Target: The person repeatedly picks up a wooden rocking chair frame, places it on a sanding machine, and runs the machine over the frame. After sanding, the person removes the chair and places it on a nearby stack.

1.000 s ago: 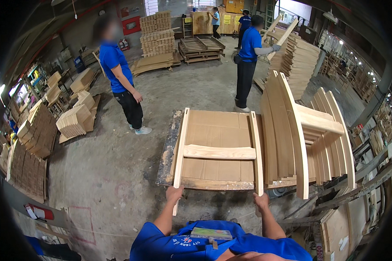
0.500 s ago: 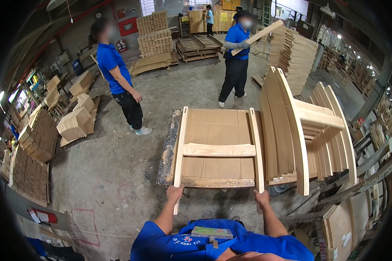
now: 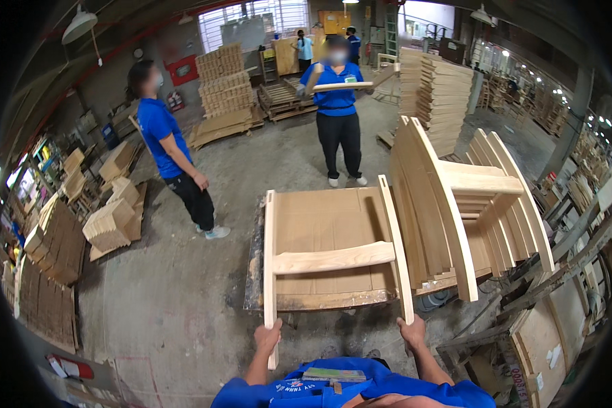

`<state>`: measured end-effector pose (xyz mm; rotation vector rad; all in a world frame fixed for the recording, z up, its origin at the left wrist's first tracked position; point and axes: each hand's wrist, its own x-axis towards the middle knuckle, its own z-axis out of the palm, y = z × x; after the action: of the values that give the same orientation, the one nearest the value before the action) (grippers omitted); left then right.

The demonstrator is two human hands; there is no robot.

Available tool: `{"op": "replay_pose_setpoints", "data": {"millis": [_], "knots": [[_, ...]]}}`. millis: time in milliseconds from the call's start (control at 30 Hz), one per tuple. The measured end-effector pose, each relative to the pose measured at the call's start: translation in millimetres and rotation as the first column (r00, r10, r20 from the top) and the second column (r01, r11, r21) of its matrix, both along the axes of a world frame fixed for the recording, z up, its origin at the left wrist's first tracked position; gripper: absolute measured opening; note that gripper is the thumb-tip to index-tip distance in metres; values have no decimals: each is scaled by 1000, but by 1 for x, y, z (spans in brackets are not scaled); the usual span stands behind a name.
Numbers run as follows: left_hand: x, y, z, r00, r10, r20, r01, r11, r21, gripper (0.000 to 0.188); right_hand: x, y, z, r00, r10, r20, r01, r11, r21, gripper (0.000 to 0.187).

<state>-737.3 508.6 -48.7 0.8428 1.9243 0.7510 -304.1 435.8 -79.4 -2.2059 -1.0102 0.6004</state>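
Observation:
An H-shaped pale wooden chair frame (image 3: 333,258), two long rails joined by one curved crossbar, extends from my hands over a cardboard-covered table (image 3: 254,275). My left hand (image 3: 268,334) is wrapped round the near part of its left rail. On the right rail's near end, my right hand (image 3: 412,332) is closed. Right beside the held piece, several matching wooden frames (image 3: 455,224) stand nested together in a row on the table.
Across the table a co-worker (image 3: 337,92) holds a wooden frame in gloved hands. Another person (image 3: 173,136) stands at the left. Wooden parts are stacked behind (image 3: 226,88), at the far right (image 3: 435,95) and on the left floor (image 3: 119,217). A wooden rack (image 3: 557,340) is at my near right.
The chair frame in my hands has come nearer to me, its crossbar lower in view. The co-worker across the table has turned toward me, their wooden frame now held level. My view has shifted.

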Motion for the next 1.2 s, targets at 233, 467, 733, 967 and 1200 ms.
{"op": "replay_pose_setpoints", "data": {"millis": [233, 467, 733, 967, 1200], "knots": [[-18, -29, -10, 956, 170, 239, -218, 957, 192, 40, -18, -37, 79, 999, -20, -48, 29, 981, 193, 48], [-15, -39, 41, 930, 113, 348, -287, 815, 502, 40, -16, -68, 128, 999, -8, -32, 23, 876, 482, 42], [52, -101, 73, 973, -91, 210, -76, 738, 671, 37, 47, -192, 124, 964, -121, -238, 245, 756, 608, 24], [150, -185, 90, 888, -452, 83, 262, 645, 718, 37, 102, -369, 90, 829, -439, -346, 559, 624, 546, 38], [255, -250, 95, 713, -695, -96, 579, 507, 638, 42, 99, -526, 56, 599, -599, -532, 796, 374, 476, 30]]}}
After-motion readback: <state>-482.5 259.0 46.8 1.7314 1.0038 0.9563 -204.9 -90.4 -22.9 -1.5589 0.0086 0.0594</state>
